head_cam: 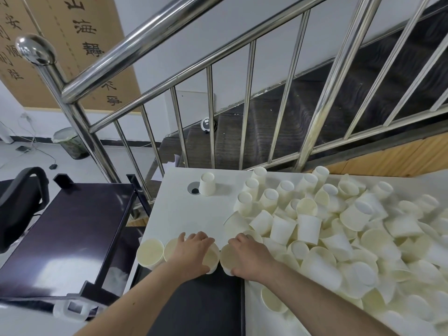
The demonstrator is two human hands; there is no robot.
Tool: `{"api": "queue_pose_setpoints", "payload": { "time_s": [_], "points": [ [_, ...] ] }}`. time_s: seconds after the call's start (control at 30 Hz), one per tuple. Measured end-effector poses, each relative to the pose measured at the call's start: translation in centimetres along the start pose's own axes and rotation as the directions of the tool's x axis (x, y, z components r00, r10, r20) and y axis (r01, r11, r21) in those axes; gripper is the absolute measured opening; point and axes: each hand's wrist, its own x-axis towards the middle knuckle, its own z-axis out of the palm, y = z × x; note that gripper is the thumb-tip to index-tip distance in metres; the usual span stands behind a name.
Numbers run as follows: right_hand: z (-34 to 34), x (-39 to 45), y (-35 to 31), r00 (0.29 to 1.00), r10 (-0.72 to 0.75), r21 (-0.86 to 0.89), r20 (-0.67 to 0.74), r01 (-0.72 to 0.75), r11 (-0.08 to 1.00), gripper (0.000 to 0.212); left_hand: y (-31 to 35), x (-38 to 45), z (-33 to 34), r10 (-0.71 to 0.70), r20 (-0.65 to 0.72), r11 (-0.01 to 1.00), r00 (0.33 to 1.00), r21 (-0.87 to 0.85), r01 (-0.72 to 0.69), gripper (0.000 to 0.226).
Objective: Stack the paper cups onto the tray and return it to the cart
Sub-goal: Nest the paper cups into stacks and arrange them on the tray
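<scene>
Grip, left hand (194, 251): fingers curled over the rim of an upright cup (211, 259) at the near desk (194, 214) edge, grasping it from above. Grip, right hand (249, 257): fingers wrapped round a second upright cup (226, 257), just right of the first; the two cups stand side by side, nearly touching. Left of the left hand, two more open cups (150, 252) stand in a row along the same edge, the nearer one partly hidden by the hand. Right of the right hand, a loose heap of cups (339, 234) covers the desk, some upright, some inverted, many on their sides. Beyond both hands, one inverted cup (207, 184) stands alone beside a round cable hole (194, 189). Left of the left hand, off the desk, a dark cart (72, 234) shelf sits lower. Behind the desk rises a steel railing (249, 103). Whether a tray lies beneath the hands cannot be told.
</scene>
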Motion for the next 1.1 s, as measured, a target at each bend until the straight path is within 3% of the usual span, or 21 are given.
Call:
{"api": "queue_pose_setpoints", "payload": {
  "time_s": [0.33, 0.53, 0.77, 1.1],
  "points": [
    [0.2, -0.1, 0.5, 1.000, -0.023, 0.013, -0.015, 0.024, 1.000, 0.058, 0.6, 0.2, -0.1, -0.029, 0.020, 0.999, 0.999, 0.045, 0.028, 0.069],
    [-1.8, -1.4, 3.5, 0.991, 0.010, 0.087, -0.136, 0.002, 0.996, 0.059, 2.0, 0.5, -1.5, -0.029, -0.073, 0.999, 0.997, -0.036, 0.027, 0.064],
    [-5.7, -3.5, 10.3, 0.926, 0.207, 0.185, -0.317, -0.153, 0.971, 0.047, 6.3, 1.8, -3.1, 0.020, -0.221, 0.988, 0.975, -0.144, -0.053, 0.057],
    [-8.5, -3.6, 18.3, 0.813, 0.491, 0.225, -0.313, -0.438, 0.870, 0.040, 10.4, 4.8, -3.5, 0.072, -0.260, 0.971, 0.963, -0.204, -0.127, 0.055]
  ]
}}
